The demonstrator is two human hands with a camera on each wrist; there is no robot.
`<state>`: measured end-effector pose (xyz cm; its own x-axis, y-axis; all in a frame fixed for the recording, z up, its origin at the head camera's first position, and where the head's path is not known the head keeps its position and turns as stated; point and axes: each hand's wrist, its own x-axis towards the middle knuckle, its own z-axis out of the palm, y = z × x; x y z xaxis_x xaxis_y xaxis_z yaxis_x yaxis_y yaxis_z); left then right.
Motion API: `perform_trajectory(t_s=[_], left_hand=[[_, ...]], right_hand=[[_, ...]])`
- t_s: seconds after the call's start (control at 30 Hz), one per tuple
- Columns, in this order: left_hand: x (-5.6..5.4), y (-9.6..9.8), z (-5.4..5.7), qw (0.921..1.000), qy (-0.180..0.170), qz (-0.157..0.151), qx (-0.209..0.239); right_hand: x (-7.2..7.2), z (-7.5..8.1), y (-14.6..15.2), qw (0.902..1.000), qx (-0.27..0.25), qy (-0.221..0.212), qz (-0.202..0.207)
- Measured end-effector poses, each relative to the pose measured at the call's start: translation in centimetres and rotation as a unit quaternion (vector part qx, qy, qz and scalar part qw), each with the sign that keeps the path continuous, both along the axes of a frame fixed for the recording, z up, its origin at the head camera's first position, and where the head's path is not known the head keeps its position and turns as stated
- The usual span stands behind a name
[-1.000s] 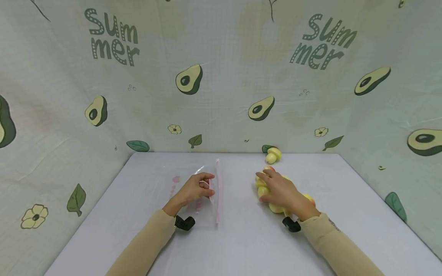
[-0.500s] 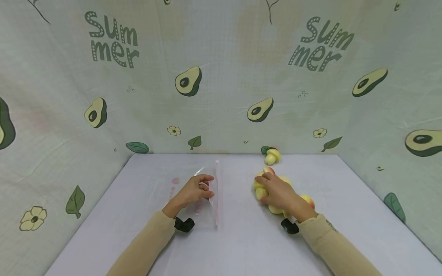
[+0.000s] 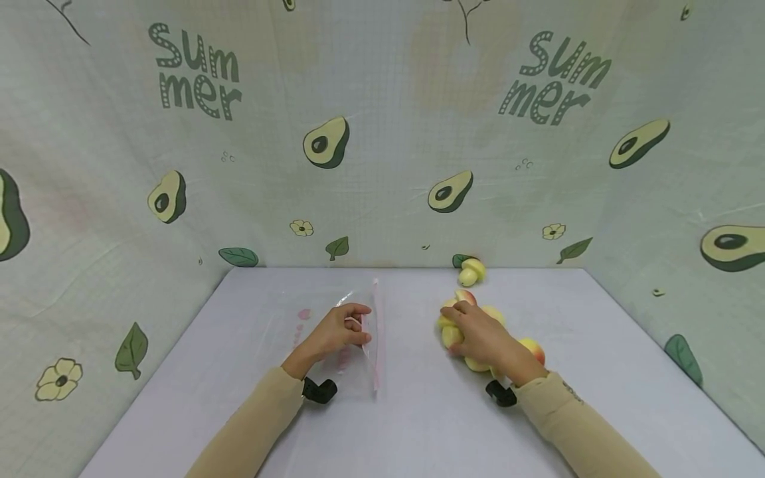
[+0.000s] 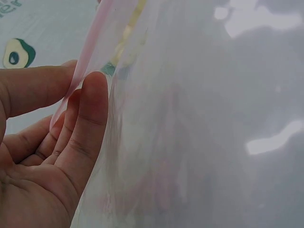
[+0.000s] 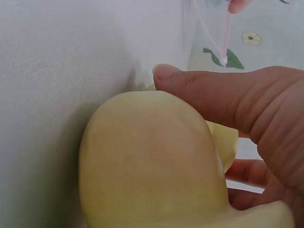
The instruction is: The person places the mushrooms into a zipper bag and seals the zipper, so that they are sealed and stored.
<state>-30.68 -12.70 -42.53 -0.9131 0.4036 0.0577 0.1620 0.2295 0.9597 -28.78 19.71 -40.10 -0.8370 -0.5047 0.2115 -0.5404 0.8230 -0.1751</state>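
Observation:
My left hand (image 3: 331, 335) pinches the pink-edged mouth of a clear plastic zip bag (image 3: 352, 378), which lies on the table with its opening to the right. In the left wrist view, thumb and fingers hold the pink strip (image 4: 90, 52) and part the bag's mouth. My right hand (image 3: 487, 338) reaches into a cluster of pale yellow mushroom-shaped pieces, its thumb and fingers around a yellow mushroom (image 3: 451, 335). A larger-looking yellow mushroom (image 5: 152, 156) fills the foreground of the right wrist view and partly hides the grip.
One yellow mushroom (image 3: 472, 272) lies apart near the table's back edge. A red-and-yellow piece (image 3: 466, 296) sits at the far side of the cluster, another red-and-yellow piece (image 3: 532, 348) beside my right wrist. A patterned cloth (image 3: 382, 133) walls the white table (image 3: 418, 425).
My right hand's fingers have drawn in around a mushroom in the cluster, the hand shifting slightly left. The left hand and bag have stayed in place.

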Motion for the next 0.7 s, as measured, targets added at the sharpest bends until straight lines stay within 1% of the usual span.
perform_trajectory(t_s=[0.23, 0.7], left_hand=[[0.05, 0.02, 0.07, 1.0, -0.001, 0.003, 0.001], [0.18, -0.04, 0.05, 1.0, 0.004, -0.003, -0.001]], right_hand=[[0.01, -0.15, -0.08, 1.0, -0.001, 0.006, -0.002], [0.17, -0.16, -0.31, 1.0, 0.003, 0.006, 0.001]])
